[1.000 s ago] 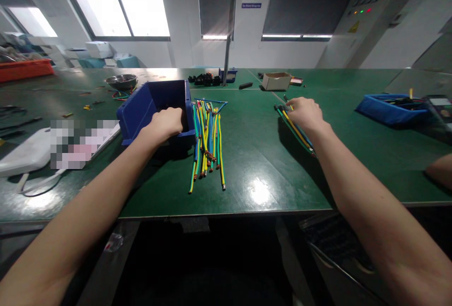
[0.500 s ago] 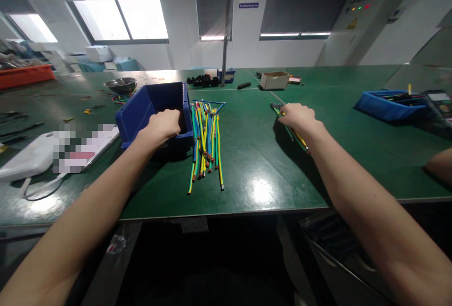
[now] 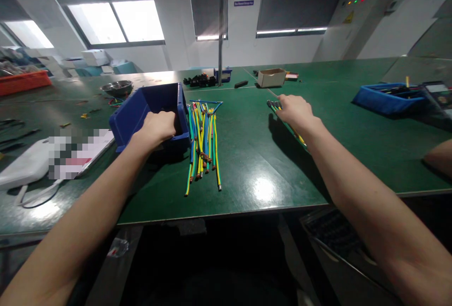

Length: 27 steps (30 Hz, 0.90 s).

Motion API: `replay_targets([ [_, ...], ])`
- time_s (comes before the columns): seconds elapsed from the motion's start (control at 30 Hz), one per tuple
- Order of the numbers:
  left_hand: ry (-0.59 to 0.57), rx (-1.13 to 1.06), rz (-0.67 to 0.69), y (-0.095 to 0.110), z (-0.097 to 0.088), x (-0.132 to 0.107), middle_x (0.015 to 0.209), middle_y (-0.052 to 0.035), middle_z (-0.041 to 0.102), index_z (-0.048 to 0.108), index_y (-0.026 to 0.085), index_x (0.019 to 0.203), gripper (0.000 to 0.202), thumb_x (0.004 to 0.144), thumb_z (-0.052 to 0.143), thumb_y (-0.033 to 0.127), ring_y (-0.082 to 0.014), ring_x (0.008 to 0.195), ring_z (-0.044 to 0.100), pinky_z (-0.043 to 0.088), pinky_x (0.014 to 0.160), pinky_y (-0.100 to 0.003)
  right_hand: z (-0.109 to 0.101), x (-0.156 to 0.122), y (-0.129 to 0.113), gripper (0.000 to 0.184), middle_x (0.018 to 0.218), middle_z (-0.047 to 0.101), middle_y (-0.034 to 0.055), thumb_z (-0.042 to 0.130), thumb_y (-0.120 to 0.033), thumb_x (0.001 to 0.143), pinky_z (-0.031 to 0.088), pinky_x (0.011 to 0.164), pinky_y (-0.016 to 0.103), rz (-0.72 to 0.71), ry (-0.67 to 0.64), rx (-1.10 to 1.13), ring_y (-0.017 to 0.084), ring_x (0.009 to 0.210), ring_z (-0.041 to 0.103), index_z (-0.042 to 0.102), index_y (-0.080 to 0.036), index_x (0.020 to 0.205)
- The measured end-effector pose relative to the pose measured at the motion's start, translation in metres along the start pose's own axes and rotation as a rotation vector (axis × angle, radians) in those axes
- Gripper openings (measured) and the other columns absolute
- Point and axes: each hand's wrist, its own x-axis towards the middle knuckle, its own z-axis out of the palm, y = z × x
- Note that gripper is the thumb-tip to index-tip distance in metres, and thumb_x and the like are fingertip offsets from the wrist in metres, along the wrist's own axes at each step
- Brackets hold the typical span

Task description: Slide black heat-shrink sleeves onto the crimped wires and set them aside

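My left hand (image 3: 157, 126) reaches into the open front of a blue plastic bin (image 3: 129, 113). It is curled like a fist, and the bin hides the fingertips and whatever they grip. Just right of the bin, a loose pile of green-yellow and blue wires (image 3: 203, 141) lies on the green table, with copper-coloured ends towards me. Farther right, my right hand (image 3: 294, 109) is closed around a small bundle of green and yellow wires (image 3: 299, 139). Dark tips of this bundle stick out past the fingers, and a shadow falls on the table below.
A white device (image 3: 30, 162) with a cable lies at left, near a metal bowl (image 3: 117, 88). A small cardboard box (image 3: 271, 78) and black parts (image 3: 199, 81) stand at the back beside a pole (image 3: 220, 56). At right are a blue tray (image 3: 383, 103) and another person's arm (image 3: 439, 159).
The camera view has shifted and tilted slightly. Both hands keep nearly the same places, the left in the bin, the right on its wires, whose shadow looks a little larger.
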Motion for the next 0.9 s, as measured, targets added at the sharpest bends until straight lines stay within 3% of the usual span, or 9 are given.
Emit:
replay_targets([
  [0.13,0.038,-0.015,0.027,-0.001,0.002,0.001,0.105,-0.0238,0.073,0.068,0.005,0.112,0.041,0.08,0.045,0.016,-0.0354,0.101,0.07,0.054,0.078,-0.036,0.001,-0.009,-0.029,0.046,0.127,0.061,0.0211,0.049,-0.028,0.094,0.046,0.094,0.047,-0.238,0.101,0.067,0.035,0.118,0.055,0.055,-0.01,0.137],
  [0.2,0.072,-0.027,0.028,-0.001,0.003,0.0,0.105,-0.024,0.073,0.067,0.005,0.112,0.04,0.08,0.045,0.015,-0.0362,0.099,0.07,0.054,0.078,-0.037,0.007,-0.019,-0.055,0.047,0.13,0.061,0.016,0.047,-0.028,0.096,0.044,0.098,0.041,-0.379,0.119,0.111,0.03,0.118,0.054,0.052,-0.013,0.14],
  [0.3,0.108,-0.056,0.008,0.001,0.004,-0.001,0.106,-0.0243,0.071,0.066,0.006,0.113,0.04,0.08,0.044,0.014,-0.0372,0.101,0.07,0.054,0.079,-0.039,0.017,-0.036,-0.097,0.057,0.129,0.062,0.0119,0.047,-0.027,0.097,0.043,0.095,0.036,-0.549,0.145,0.165,0.026,0.114,0.054,0.036,-0.016,0.152],
  [0.37,0.14,-0.08,-0.025,0.003,0.004,-0.003,0.109,-0.0241,0.071,0.064,0.008,0.115,0.04,0.082,0.042,0.013,-0.0375,0.104,0.069,0.055,0.081,-0.04,0.022,-0.042,-0.121,0.052,0.121,0.064,0.0129,0.043,-0.028,0.099,0.041,0.093,0.039,-0.752,0.184,0.211,0.027,0.106,0.055,0.041,-0.016,0.149],
  [0.47,0.248,-0.123,-0.084,0.006,0.003,-0.007,0.11,-0.0241,0.069,0.058,0.009,0.121,0.04,0.088,0.036,0.013,-0.0385,0.107,0.068,0.055,0.084,-0.045,0.028,-0.037,-0.143,0.044,0.12,0.063,0.0149,0.036,-0.02,0.099,0.039,0.093,0.04,-0.708,0.214,0.256,0.028,0.108,0.053,0.052,-0.013,0.14],
  [0.57,0.317,-0.159,-0.118,0.01,0.0,-0.011,0.107,-0.0254,0.069,0.053,0.008,0.124,0.04,0.089,0.033,0.011,-0.0402,0.107,0.068,0.055,0.085,-0.05,0.036,-0.017,-0.151,0.052,0.127,0.058,0.0202,0.032,-0.007,0.093,0.04,0.093,0.04,-0.593,0.197,0.265,0.03,0.112,0.051,0.048,-0.006,0.142],
  [0.67,0.32,-0.173,-0.132,0.012,-0.003,-0.015,0.105,-0.026,0.069,0.049,0.007,0.126,0.043,0.085,0.035,0.007,-0.0414,0.106,0.068,0.055,0.085,-0.051,0.047,0.0,-0.154,0.061,0.13,0.056,0.0208,0.035,-0.002,0.089,0.042,0.092,0.039,-0.522,0.151,0.275,0.03,0.109,0.052,0.042,-0.008,0.149],
  [0.8,0.295,-0.174,-0.117,0.014,-0.004,-0.015,0.103,-0.0249,0.07,0.048,0.006,0.124,0.04,0.085,0.038,0.009,-0.041,0.104,0.069,0.055,0.085,-0.049,0.055,0.007,-0.151,0.053,0.12,0.063,0.0131,0.04,-0.004,0.089,0.043,0.091,0.034,-0.537,0.078,0.292,0.026,0.106,0.056,0.057,-0.019,0.137],
  [0.9,0.261,-0.161,-0.092,0.013,-0.003,-0.013,0.103,-0.0244,0.07,0.049,0.004,0.121,0.038,0.084,0.04,0.008,-0.039,0.103,0.07,0.056,0.083,-0.044,0.053,0.008,-0.146,0.041,0.116,0.066,0.012,0.043,-0.009,0.092,0.044,0.09,0.032,-0.538,0.05,0.302,0.024,0.106,0.058,0.063,-0.019,0.126],
])
